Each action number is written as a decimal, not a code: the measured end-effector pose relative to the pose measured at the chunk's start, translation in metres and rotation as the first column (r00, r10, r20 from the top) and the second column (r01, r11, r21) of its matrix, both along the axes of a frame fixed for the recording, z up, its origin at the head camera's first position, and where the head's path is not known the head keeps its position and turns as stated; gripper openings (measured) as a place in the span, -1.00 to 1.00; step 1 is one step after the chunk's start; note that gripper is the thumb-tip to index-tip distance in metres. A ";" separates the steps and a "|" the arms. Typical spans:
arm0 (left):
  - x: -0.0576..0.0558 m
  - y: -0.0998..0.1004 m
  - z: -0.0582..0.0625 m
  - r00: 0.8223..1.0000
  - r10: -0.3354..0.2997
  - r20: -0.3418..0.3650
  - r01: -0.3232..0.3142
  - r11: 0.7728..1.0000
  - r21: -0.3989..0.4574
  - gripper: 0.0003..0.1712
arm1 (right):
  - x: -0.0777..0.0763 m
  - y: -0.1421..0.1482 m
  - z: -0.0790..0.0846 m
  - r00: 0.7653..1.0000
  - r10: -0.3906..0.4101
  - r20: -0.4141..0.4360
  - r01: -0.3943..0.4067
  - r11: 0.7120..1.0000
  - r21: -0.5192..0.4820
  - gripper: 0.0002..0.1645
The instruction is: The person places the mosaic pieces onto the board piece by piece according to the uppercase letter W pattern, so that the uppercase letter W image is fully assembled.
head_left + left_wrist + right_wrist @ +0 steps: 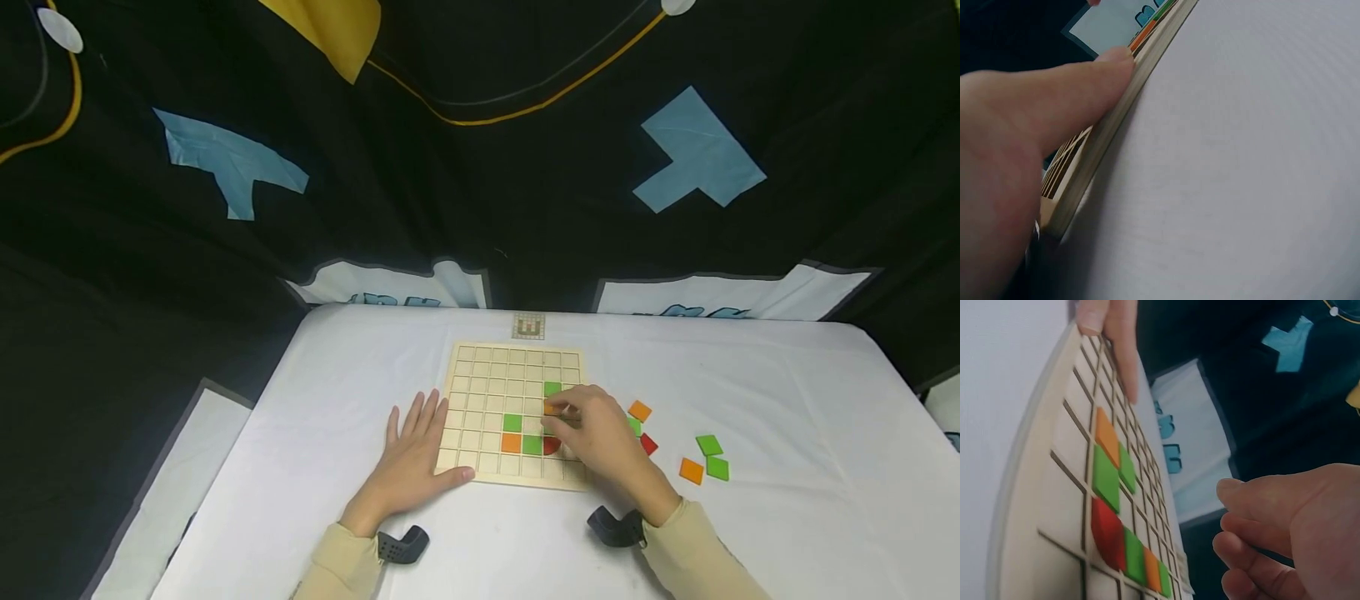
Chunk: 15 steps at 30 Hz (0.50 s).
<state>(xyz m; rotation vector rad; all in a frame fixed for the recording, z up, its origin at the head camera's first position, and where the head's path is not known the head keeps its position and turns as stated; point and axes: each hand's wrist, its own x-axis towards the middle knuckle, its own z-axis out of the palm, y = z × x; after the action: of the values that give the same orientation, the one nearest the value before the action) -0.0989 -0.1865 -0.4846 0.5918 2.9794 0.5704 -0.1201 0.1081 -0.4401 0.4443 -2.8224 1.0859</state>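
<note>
Loose tiles (pixel 717 468) lie right of your right hand (pixel 602 429), the nearer one, loosely bent, nothing visibly pinched; your left hand (pixel 411 464) lies spread by the board's (pixel 471 400) left edge

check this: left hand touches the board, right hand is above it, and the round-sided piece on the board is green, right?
The colour is wrong: the round-sided piece on the board is red, as the right wrist view shows. The left hand does touch the board, and the right hand is above it.
</note>
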 end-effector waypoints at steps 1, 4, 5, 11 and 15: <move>0.000 0.000 0.000 1.000 0.000 0.000 0.000 1.000 -0.001 0.28 | 0.000 0.003 0.001 1.000 -0.006 0.000 0.006 1.000 -0.005 -0.71; 0.000 -0.001 -0.001 1.000 0.002 0.003 -0.002 1.000 0.002 0.29 | 0.002 0.013 0.005 0.999 -0.041 -0.007 0.041 0.999 0.001 -0.71; 0.000 -0.001 -0.001 1.000 0.002 0.001 -0.002 1.000 0.003 0.29 | 0.002 0.017 0.006 0.999 -0.052 -0.012 0.052 0.999 0.002 -0.71; -0.001 -0.001 -0.003 1.000 0.001 -0.002 -0.001 1.000 0.003 0.29 | 0.003 0.037 0.007 0.991 -0.129 -0.036 0.130 0.991 0.019 -0.71; -0.001 -0.001 -0.002 1.000 0.004 -0.001 -0.004 1.000 0.006 0.29 | 0.003 0.049 0.005 0.982 -0.186 -0.038 0.186 0.982 0.013 -0.72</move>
<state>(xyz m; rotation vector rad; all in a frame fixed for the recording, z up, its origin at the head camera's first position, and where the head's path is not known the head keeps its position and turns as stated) -0.0995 -0.1870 -0.4869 0.5865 2.9816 0.5803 -0.1175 0.1574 -0.4346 0.1940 -2.7754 1.0072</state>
